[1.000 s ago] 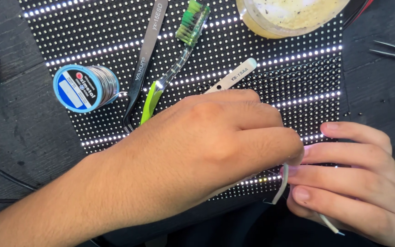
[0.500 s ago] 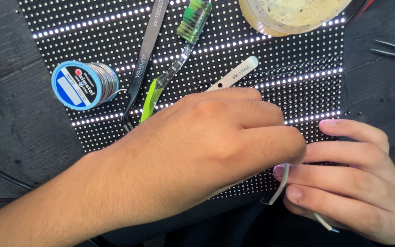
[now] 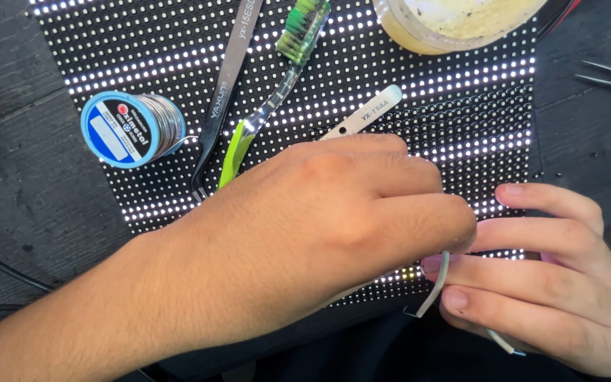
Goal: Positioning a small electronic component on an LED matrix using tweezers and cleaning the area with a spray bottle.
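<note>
Tweezers [image 3: 362,120], silver and flat, are held in the left hand [image 3: 319,226], their rear end sticking out beyond the knuckles while the tips are hidden under the closed fingers, over the lower edge of a lit LED panel [image 3: 461,120]. A thin grey wire [image 3: 436,286] is pinched by the right hand [image 3: 553,283], which lies just right of the left hand with its fingers curled and touching the left fingertips; the wire bends down between the two hands and runs on below the right fingers. Beyond the left hand, a green toothbrush [image 3: 277,78] and a second pair of tweezers [image 3: 224,92] are laid side by side on the panel. To the left of these, a blue-rimmed spool of solder [image 3: 132,129] is seen, also on the panel. Farther away, above the right hand, a round tub of yellowish paste [image 3: 454,21] is set at the panel's far edge. All is carried by a dark worktop [image 3: 15,184].
</note>
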